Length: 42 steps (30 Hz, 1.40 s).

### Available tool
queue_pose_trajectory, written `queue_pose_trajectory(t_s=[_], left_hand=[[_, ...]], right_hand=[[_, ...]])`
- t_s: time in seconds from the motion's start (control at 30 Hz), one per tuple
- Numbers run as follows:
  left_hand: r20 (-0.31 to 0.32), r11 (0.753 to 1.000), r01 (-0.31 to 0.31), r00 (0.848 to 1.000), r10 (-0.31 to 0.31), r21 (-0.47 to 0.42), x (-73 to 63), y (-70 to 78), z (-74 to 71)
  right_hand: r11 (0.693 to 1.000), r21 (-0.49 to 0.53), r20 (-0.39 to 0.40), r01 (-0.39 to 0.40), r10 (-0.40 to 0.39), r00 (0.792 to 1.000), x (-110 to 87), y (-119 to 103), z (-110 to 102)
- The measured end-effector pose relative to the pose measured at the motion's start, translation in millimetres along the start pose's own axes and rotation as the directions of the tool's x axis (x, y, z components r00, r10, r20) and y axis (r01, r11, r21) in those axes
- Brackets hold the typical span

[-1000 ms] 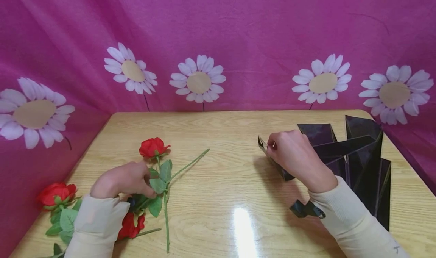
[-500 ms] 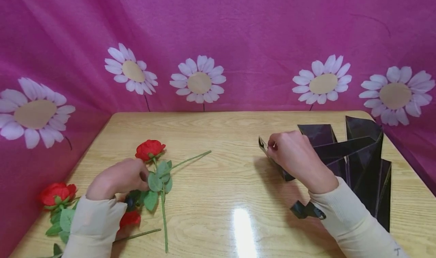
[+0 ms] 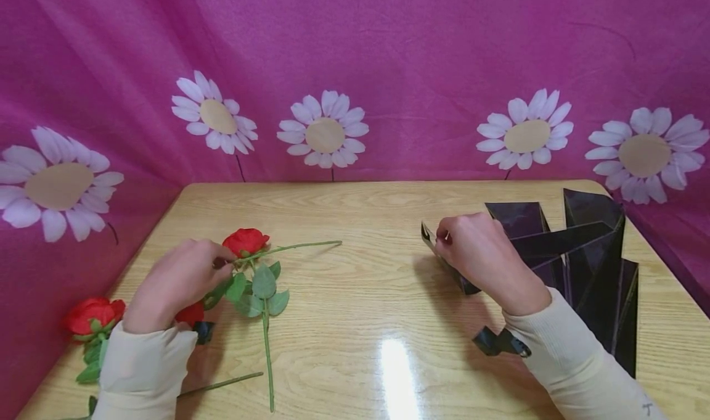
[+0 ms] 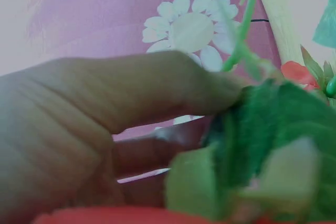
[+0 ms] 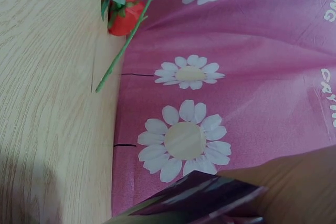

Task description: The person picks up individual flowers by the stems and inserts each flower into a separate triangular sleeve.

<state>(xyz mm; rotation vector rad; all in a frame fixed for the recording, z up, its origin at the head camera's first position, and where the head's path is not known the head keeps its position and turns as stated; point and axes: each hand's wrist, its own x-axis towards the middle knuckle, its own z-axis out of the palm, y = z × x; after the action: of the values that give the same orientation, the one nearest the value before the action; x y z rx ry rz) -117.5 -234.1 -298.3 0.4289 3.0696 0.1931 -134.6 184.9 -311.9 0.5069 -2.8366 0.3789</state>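
Observation:
My left hand (image 3: 180, 281) pinches the green stem (image 3: 299, 245) of a red artificial rose. The stem points right, raised off the table in the right wrist view, and the bloom (image 3: 190, 314) peeks out below the hand. Leaves (image 4: 294, 114) crowd around the fingertips in the left wrist view. Just beyond the hand lies a second red rose (image 3: 246, 241), its stem toward me. On the right, my right hand (image 3: 482, 256) grips the near-left edge of black folded wrapping paper (image 3: 588, 266), holding that edge up; the fingertips are partly hidden.
Another red rose (image 3: 94, 316) lies at the far left, partly covered by the left sleeve. A loose-looking stem end (image 3: 233, 381) shows beside that sleeve. The wooden table (image 3: 377, 222) meets a magenta cloth (image 3: 410, 68) printed with daisies at the back and left.
My left hand has lifted the rose, moving up and left, and its stem has swung nearly level. The lying rose shifted slightly left. My right hand stays put on the wrapping paper.

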Motion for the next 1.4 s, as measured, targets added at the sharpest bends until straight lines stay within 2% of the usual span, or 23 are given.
queue_pose_trajectory(t_s=[0.07, 0.17, 0.33, 0.4, 0.47, 0.53, 0.67, 0.97, 1.03, 1.17, 1.3, 1.4], left_hand=[[-0.039, 1.000, 0.016, 0.999, -0.016, 0.003, -0.1, 2.5, -1.8], [-0.108, 1.000, 0.007, 0.994, -0.006, 0.007, 0.1, 6.6, -3.5], [-0.217, 0.998, -0.060, 0.974, 0.062, 0.012, 1.0, 12.8, -2.9], [-0.264, 0.995, -0.096, 0.960, 0.095, 0.009, 0.8, 16.0, -1.3], [-0.315, 0.991, -0.132, 0.941, 0.126, 0.002, 1.3, 20.4, 0.0], [-0.370, 0.984, -0.175, 0.915, 0.162, -0.002, 2.2, 24.8, 1.7], [-0.472, 0.963, -0.266, 0.846, 0.249, 0.031, 5.7, 31.7, 5.0], [-0.589, 0.928, -0.364, 0.734, 0.339, 0.080, 15.6, 41.7, 4.0], [-0.603, 0.922, -0.379, 0.719, 0.346, 0.077, 17.7, 44.2, 3.1], [-0.620, 0.908, -0.415, 0.699, 0.356, 0.053, 21.7, 50.8, 2.3], [-0.645, 0.894, -0.443, 0.663, 0.379, 0.070, 24.6, 55.3, 4.2], [-0.656, 0.892, -0.445, 0.651, 0.381, 0.077, 25.6, 57.0, 6.3]], right_hand=[[1.000, 0.001, 0.001, -0.003, 0.003, 1.000, -0.3, 0, 0], [1.000, 0.002, 0.000, -0.004, 0.004, 1.000, -0.2, 0, 0], [1.000, 0.002, -0.003, -0.001, 0.001, 1.000, 0.5, 0, 0], [1.000, 0.002, -0.003, -0.001, 0.001, 1.000, 0.6, 0, 0], [1.000, 0.002, -0.005, 0.000, 0.000, 1.000, 0.2, 1, 0], [1.000, 0.001, -0.007, 0.000, 0.000, 1.000, -0.2, 2, 0], [1.000, -0.004, -0.008, -0.002, 0.002, 1.000, -0.9, 3, -1], [1.000, 0.012, -0.011, 0.007, -0.007, 1.000, -0.1, 2, -2], [1.000, 0.009, -0.014, 0.008, -0.008, 1.000, 0.1, 1, -2], [1.000, 0.001, -0.018, 0.010, -0.010, 1.000, 0.4, 1, -1], [1.000, -0.001, -0.014, 0.007, -0.007, 1.000, 0.3, 2, -1], [1.000, 0.004, -0.006, 0.003, -0.003, 1.000, 0.1, 2, -1]])
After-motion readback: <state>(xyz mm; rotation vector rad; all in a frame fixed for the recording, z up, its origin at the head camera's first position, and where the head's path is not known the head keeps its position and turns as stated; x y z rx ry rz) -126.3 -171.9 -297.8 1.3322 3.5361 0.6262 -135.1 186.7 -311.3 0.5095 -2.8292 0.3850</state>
